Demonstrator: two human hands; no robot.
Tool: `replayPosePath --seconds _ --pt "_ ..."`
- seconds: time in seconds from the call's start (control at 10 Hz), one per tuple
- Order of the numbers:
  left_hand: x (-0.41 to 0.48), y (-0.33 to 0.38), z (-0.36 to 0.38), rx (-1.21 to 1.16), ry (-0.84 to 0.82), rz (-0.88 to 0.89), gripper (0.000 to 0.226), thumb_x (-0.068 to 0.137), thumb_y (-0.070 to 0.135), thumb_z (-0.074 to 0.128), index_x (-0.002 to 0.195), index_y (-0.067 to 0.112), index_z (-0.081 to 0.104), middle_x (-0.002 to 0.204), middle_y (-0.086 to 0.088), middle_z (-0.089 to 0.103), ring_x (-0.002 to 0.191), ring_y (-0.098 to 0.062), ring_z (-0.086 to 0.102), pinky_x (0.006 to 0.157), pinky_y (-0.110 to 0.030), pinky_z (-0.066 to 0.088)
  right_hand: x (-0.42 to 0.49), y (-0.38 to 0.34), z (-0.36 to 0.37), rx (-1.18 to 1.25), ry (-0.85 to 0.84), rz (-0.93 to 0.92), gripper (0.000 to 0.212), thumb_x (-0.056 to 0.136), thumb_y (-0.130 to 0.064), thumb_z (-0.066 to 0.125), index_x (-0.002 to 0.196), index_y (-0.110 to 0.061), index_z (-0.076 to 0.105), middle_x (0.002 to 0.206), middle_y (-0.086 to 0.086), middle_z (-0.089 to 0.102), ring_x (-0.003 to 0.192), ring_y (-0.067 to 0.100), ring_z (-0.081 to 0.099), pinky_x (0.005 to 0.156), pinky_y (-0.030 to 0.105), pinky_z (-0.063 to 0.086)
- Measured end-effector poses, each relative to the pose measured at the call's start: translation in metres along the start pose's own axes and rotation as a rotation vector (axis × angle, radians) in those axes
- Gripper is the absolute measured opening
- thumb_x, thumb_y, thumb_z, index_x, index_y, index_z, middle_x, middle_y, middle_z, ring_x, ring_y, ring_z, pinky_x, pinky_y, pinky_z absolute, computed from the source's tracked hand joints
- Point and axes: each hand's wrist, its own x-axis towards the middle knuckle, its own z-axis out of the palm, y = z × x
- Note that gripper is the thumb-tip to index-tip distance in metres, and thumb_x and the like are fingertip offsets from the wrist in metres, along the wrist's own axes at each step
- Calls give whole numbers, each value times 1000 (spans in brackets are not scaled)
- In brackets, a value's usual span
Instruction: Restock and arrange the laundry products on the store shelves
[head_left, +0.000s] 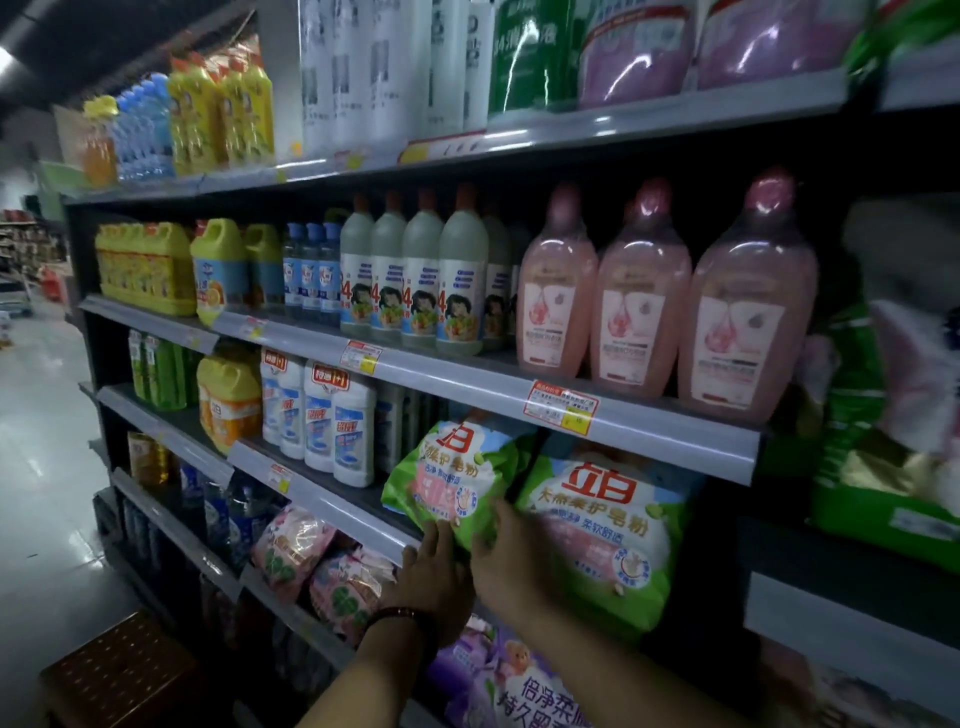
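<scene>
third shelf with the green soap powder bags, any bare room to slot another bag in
Bare deck shows only in the strip between the white bottles and the left green bag. A dark gap sits right of the right green bag; its depth is unclear. Further left, bottles stand packed.

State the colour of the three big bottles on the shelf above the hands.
Pink. The bottles show best in the head view.
</scene>
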Motion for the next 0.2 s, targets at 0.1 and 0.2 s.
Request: replayPosePath --seconds 0.1,0.2 --pt "-34 13 -9 73 27 135 61 85 44 39 145 35 43 157 5 42 138 -27 54 104 -49 50 -41 15 -14 32 -22 -65 39 99 -29 60 138 -29 60 131 -3 69 114 13 65 94 32 57" --pt "-66 32 -7 175 52 219 51 91 48 45 140 38 56 142 5 62 130 -24 61 103 -41 53 -70 30 -35 -33 -66 -56 39 92 -35 56 127 -24 67 124 -2 72 114 19 66 98 35 53"
